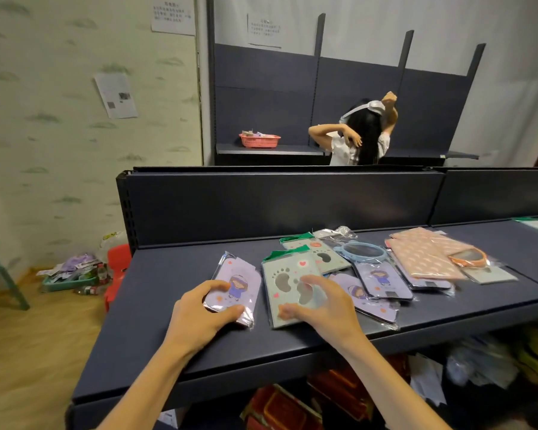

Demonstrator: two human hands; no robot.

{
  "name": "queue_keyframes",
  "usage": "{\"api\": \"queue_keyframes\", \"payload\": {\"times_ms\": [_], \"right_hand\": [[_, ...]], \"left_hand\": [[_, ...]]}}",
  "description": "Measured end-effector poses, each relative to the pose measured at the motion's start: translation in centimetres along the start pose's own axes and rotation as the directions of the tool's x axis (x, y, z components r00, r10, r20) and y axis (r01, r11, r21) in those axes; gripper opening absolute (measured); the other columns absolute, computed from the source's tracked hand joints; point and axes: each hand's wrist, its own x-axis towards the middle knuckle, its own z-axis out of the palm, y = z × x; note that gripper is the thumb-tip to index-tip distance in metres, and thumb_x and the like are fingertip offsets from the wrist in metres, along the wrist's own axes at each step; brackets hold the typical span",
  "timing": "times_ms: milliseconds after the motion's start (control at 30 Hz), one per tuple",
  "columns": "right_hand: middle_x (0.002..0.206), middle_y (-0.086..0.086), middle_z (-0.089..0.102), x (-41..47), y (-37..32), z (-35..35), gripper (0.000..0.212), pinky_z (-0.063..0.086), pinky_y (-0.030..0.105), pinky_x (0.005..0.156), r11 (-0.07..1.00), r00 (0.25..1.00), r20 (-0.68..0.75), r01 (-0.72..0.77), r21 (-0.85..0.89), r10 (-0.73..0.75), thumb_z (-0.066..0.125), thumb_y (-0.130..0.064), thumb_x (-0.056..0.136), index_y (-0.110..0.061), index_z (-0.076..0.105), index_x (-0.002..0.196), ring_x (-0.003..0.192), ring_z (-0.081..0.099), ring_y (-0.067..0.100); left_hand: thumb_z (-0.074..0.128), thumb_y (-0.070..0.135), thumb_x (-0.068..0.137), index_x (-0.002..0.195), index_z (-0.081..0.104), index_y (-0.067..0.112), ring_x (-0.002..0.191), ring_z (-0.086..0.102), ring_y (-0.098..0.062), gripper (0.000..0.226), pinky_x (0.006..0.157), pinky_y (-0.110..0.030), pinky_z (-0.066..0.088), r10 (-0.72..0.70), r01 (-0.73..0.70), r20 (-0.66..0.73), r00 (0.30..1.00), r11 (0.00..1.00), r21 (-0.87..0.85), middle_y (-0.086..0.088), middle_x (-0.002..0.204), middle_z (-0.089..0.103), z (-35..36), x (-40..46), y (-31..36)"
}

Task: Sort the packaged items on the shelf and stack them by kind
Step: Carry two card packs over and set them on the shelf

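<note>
Left hand (199, 311) gripping the flat purple cartoon-girl plastic packet (235, 285) on the dark grey metal shelf (168, 293), just left of the pale green footprint packet (288, 290), right hand (319, 305) with spread fingers pressing on that green packet

Under your hands, the packs (235, 285) sit in glossy, crinkled clear plastic, catching the light. The shelf (168, 280) looks like matt dark painted metal, smooth. Farther back, the basket (259, 140) looks like pink plastic mesh, and the floor (28, 352) like pale wood.
</note>
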Motion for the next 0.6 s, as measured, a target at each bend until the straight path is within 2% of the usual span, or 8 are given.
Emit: {"api": "queue_keyframes", "payload": {"times_ms": [133, 300, 500, 600], "right_hand": [[0.116, -0.007, 0.053, -0.2, -0.4, -0.2, 0.074, 0.035, 0.020, 0.088, 0.999, 1.000, 0.006, -0.003, -0.043, 0.003, 0.086, -0.046, 0.059, -0.025, 0.057, 0.123, 0.109, 0.047, 0.008], [0.118, -0.009, 0.054, -0.3, -0.5, -1.1, 0.054, 0.034, 0.018, 0.089, 0.998, 0.999, 0.004, -0.040, 0.052, 0.040, 0.078, -0.037, 0.074, -0.024, 0.059, 0.123, 0.114, 0.047, 0.007], [0.131, -0.008, 0.052, 0.0, -0.8, -2.8, 0.055, 0.034, 0.019, 0.097, 0.976, 0.997, 0.056, -0.059, 0.209, 0.048, 0.073, -0.025, 0.079, -0.024, 0.054, 0.131, 0.115, 0.042, 0.001], [0.134, -0.009, 0.050, 0.3, -0.7, -5.3, 0.053, 0.039, 0.024, 0.099, 0.970, 0.998, 0.060, -0.027, 0.242, 0.012, 0.070, -0.021, 0.082, -0.025, 0.053, 0.132, 0.116, 0.040, 0.001]], "left_hand": [[0.084, 0.030, 0.066, 0.094, 0.067, 0.033, 0.080, 0.061, -0.005, 0.033, 0.064, -0.015, 0.043, -0.004, 0.004, -0.003, 1.000, 1.000, -0.022, 0.016, 0.091, 0.065, -0.1, -0.1, 0.0], [0.080, 0.030, 0.072, 0.090, 0.070, 0.029, 0.076, 0.063, -0.012, 0.021, 0.064, -0.021, 0.046, -0.030, 0.026, -0.060, 0.998, 0.998, -0.053, 0.007, 0.090, 0.070, -0.1, -0.2, 0.1], [0.083, 0.020, 0.069, 0.091, 0.071, 0.027, 0.081, 0.065, -0.013, 0.026, 0.069, -0.023, 0.051, -0.059, 0.040, -0.132, 0.989, 0.989, -0.146, 0.007, 0.090, 0.070, 1.0, -1.3, 1.9], [0.082, 0.017, 0.070, 0.093, 0.070, 0.025, 0.081, 0.064, -0.011, 0.027, 0.066, -0.017, 0.051, -0.033, 0.004, -0.161, 0.986, 0.984, -0.179, 0.010, 0.091, 0.069, 2.5, -1.7, 4.6]]}}
